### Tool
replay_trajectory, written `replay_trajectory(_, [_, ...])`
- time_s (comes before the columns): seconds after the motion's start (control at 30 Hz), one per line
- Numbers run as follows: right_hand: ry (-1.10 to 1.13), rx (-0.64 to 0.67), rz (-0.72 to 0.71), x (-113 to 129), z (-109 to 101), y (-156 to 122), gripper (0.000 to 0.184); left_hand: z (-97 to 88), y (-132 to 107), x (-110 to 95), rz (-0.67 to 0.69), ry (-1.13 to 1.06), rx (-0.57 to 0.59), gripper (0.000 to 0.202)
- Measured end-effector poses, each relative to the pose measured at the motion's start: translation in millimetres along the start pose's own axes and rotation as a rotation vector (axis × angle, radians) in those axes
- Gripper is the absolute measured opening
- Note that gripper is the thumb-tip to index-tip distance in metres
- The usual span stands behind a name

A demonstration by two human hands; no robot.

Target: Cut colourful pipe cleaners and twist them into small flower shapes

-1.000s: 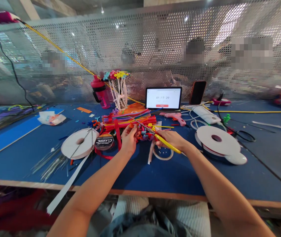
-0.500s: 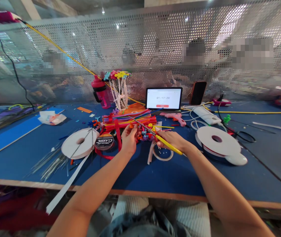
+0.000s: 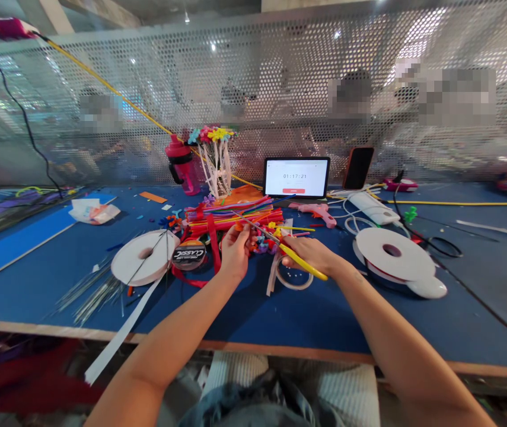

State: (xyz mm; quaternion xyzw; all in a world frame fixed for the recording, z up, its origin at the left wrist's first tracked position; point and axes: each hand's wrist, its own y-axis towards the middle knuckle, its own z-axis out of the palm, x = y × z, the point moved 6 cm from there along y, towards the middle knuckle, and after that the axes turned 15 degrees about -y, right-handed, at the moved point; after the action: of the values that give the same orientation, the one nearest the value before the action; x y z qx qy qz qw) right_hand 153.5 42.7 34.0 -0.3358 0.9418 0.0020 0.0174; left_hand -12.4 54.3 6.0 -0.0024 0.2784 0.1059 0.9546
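My left hand (image 3: 235, 252) is closed in a pinch on a small orange piece (image 3: 239, 227), probably pipe cleaner, mostly hidden by the fingers. My right hand (image 3: 309, 252) grips scissors with yellow handles (image 3: 302, 261). The scissor blades point up and left, their tips just above the left fingertips. Behind both hands lies a bundle of colourful pipe cleaners (image 3: 235, 213). Between the hands sits a heap of small bent coloured pieces (image 3: 264, 242). Below the right hand is a clear tape ring (image 3: 295, 279).
A white ribbon spool (image 3: 131, 261) and a round tin (image 3: 190, 255) lie left, near thin wires (image 3: 97, 299). Another white spool (image 3: 408, 255) is at right. Behind stand a pink bottle (image 3: 186, 172), flowers in a holder (image 3: 215, 160), a tablet (image 3: 296, 177) and a pink glue gun (image 3: 318, 212).
Both hands stay almost in place; my left hand has shifted very slightly right. The scissors keep nearly the same angle. The tablet's timer has advanced one second.
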Motion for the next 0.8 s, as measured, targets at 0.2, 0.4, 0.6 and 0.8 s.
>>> replay_trajectory(0.2, [0.047,-0.039,-0.019,-1,0,1,0.041,1.8,-1,0,0.012,0.033,0.045,0.025])
replay_trajectory(0.4, [0.167,-0.121,-0.056,-13,3,3,0.034,7.1,-2,-3,-0.015,0.124,0.174,0.026])
replay_trajectory(0.6, [0.202,-0.123,-0.089,-19,5,3,0.030,16.3,-6,-13,0.054,0.214,0.223,0.029])
replay_trajectory(0.8, [0.166,-0.047,-0.120,-7,-3,-1,0.040,12.9,-4,-12,0.067,0.225,0.197,0.024])
